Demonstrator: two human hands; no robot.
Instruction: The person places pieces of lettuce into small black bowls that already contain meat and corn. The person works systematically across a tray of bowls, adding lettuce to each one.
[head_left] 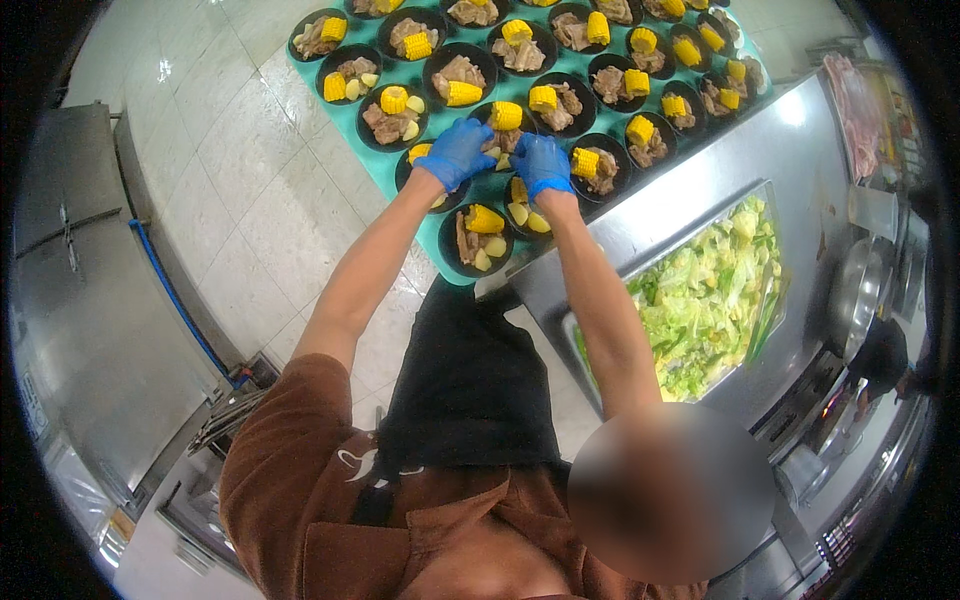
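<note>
"Where are the hands?"
"The left hand [456, 155] and right hand [542, 165], blue-gloved, flank a black bowl [481, 112] on the green table [402, 72], fingers curled; I cannot tell whether they grip."
"Inside it?"
"Corn [507, 116], meat [505, 141], potato [503, 159]."

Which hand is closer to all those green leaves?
Right. The right hand is up and left of the green leaves in the picture; the left hand is farther left, so farther away.
</note>
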